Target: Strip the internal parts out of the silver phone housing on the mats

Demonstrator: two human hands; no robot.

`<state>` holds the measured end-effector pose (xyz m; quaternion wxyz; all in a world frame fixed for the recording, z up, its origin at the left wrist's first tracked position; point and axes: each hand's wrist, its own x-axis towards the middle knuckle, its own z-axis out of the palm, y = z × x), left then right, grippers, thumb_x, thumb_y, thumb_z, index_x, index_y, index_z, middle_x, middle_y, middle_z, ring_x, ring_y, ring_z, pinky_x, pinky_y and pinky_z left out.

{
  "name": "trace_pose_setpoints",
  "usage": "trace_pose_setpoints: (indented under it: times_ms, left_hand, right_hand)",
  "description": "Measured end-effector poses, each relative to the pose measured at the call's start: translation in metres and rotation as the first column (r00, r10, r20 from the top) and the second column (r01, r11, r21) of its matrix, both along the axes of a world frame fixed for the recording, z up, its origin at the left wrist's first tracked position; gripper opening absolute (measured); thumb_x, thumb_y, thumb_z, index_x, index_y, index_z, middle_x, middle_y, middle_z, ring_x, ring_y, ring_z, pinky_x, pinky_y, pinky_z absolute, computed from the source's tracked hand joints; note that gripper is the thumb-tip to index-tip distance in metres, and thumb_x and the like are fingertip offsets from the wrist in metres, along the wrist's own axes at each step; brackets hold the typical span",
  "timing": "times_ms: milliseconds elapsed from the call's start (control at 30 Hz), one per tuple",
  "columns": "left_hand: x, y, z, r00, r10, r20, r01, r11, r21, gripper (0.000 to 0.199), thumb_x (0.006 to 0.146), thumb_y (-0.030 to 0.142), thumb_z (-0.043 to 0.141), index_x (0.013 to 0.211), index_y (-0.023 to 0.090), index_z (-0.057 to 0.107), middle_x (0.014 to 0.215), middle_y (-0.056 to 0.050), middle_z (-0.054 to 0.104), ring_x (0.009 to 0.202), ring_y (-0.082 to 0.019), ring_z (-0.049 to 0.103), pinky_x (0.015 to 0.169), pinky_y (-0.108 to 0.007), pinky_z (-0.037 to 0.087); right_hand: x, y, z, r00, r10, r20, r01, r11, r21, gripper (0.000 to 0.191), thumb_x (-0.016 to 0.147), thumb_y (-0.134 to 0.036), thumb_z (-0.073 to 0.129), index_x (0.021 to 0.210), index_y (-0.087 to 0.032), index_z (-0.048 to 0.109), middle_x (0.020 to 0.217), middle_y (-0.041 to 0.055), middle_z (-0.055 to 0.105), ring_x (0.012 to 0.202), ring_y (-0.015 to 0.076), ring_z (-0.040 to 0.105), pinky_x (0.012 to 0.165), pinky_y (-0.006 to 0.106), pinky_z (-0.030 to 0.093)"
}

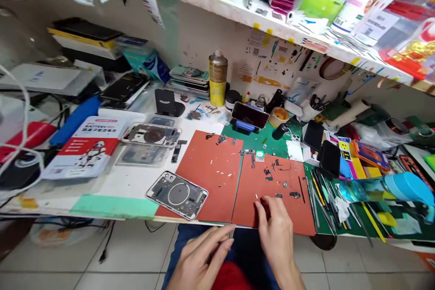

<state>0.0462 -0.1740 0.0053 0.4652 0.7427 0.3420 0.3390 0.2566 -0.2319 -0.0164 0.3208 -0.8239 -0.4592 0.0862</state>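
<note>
Small parts (295,195) are laid just beyond the right grip (276,222), the nearer one. It and the left grip (205,256) are half curled; whether anything is pinched cannot be told. A phone housing (177,195) is set beyond-left of the left grip, long axis slanted toward it. Beyond the right grip, tools (316,102) are held in a white cup (307,113).

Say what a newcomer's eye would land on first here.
Probably the two red mats in the middle, dotted with tiny parts, with the right hand over the right one. Then the phone shell across the left mat's edge, and the blue bottle on its side at the right.
</note>
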Motion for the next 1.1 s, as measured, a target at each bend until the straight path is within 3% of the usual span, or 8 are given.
trace_pose_setpoints:
  times_ms: [133, 267, 500, 633, 800, 933, 1000, 1100]
  left_hand:
    - [0.021, 0.001, 0.005, 0.999, -0.025, -0.022, 0.025, 0.999, -0.025, 0.027, 0.1, 0.028, 0.068, 0.124, 0.035, 0.079, 0.101, 0.0, 0.085, 0.083, -0.013, 0.08, 0.078, -0.013, 0.059]
    - [0.039, 0.008, -0.004, 0.998, 0.041, -0.047, -0.05, 0.976, -0.213, 0.026, 0.096, 0.045, 0.071, 0.114, 0.03, 0.084, 0.093, -0.004, 0.084, 0.071, -0.015, 0.076, 0.067, -0.018, 0.06]
    - [0.088, 0.002, -0.007, 1.0, -0.017, 0.007, 0.016, 0.717, -0.697, 0.062, 0.073, 0.072, 0.083, 0.098, 0.016, 0.081, 0.05, 0.001, 0.06, 0.047, -0.013, 0.049, 0.042, -0.021, 0.036]
    - [0.106, -0.013, -0.006, 0.997, -0.079, 0.011, 0.059, 0.632, -0.772, 0.067, 0.065, 0.075, 0.086, 0.092, 0.014, 0.076, 0.05, 0.001, 0.06, 0.045, -0.011, 0.046, 0.043, -0.021, 0.033]
    - [0.125, -0.024, -0.009, 0.995, -0.098, 0.035, 0.09, 0.644, -0.759, 0.066, 0.07, 0.076, 0.083, 0.092, 0.015, 0.072, 0.05, 0.0, 0.063, 0.045, -0.012, 0.049, 0.044, -0.021, 0.037]
    - [0.136, -0.024, -0.005, 0.995, -0.076, 0.065, 0.098, 0.643, -0.76, 0.062, 0.075, 0.074, 0.081, 0.09, 0.014, 0.073, 0.053, -0.001, 0.067, 0.042, -0.01, 0.047, 0.043, -0.021, 0.037]
    - [0.139, -0.023, 0.0, 0.994, -0.064, 0.09, 0.11, 0.621, -0.776, 0.059, 0.077, 0.071, 0.081, 0.091, 0.014, 0.075, 0.056, -0.002, 0.069, 0.042, -0.01, 0.049, 0.043, -0.021, 0.039]
    - [0.144, -0.024, 0.008, 0.992, -0.046, 0.121, 0.124, 0.599, -0.791, 0.057, 0.076, 0.068, 0.084, 0.09, 0.014, 0.075, 0.058, -0.003, 0.07, 0.042, -0.011, 0.051, 0.043, -0.023, 0.041]
  right_hand:
    - [-0.006, 0.018, -0.005, 0.998, -0.009, -0.06, 0.009, 1.0, 0.003, 0.043, 0.111, -0.043, 0.039, 0.099, -0.019, 0.073, 0.093, 0.0117, 0.066, 0.076, 0.0259, 0.066, 0.065, 0.034, 0.045]
    - [-0.001, 0.012, 0.01, 0.982, 0.025, -0.186, -0.019, 0.999, 0.034, 0.037, 0.109, -0.034, 0.045, 0.088, -0.02, 0.071, 0.086, 0.0073, 0.065, 0.074, 0.022, 0.065, 0.066, 0.031, 0.046]
    - [0.001, -0.039, 0.048, 0.927, 0.034, -0.375, 0.0, 0.996, 0.09, 0.025, 0.104, -0.034, 0.062, 0.088, -0.023, 0.077, 0.079, -0.0011, 0.069, 0.069, 0.0131, 0.066, 0.063, 0.021, 0.047]
    - [0.005, -0.058, 0.044, 0.918, -0.035, -0.394, 0.082, 0.991, 0.104, 0.026, 0.104, -0.035, 0.058, 0.089, -0.023, 0.076, 0.083, 0.0017, 0.069, 0.072, 0.0153, 0.066, 0.065, 0.024, 0.047]
    - [0.013, -0.068, 0.041, 0.949, -0.054, -0.311, 0.099, 0.987, 0.129, 0.033, 0.106, -0.033, 0.051, 0.087, -0.024, 0.076, 0.081, 0.0018, 0.07, 0.071, 0.0154, 0.069, 0.066, 0.023, 0.049]
    - [0.068, -0.08, 0.045, 0.939, -0.276, -0.204, 0.31, 0.936, 0.164, 0.033, 0.106, -0.044, 0.053, 0.095, -0.024, 0.078, 0.086, 0.0049, 0.073, 0.075, 0.0185, 0.069, 0.07, 0.027, 0.051]
    - [0.116, -0.086, 0.042, 0.853, -0.498, -0.159, 0.52, 0.836, 0.174, 0.041, 0.106, -0.048, 0.048, 0.105, -0.017, 0.076, 0.097, 0.0147, 0.072, 0.08, 0.0243, 0.065, 0.073, 0.034, 0.049]
    - [0.183, -0.09, 0.033, 0.763, -0.631, -0.144, 0.647, 0.747, 0.156, 0.042, 0.09, -0.055, 0.066, 0.097, -0.015, 0.076, 0.104, 0.0223, 0.07, 0.09, 0.0326, 0.063, 0.076, 0.041, 0.048]
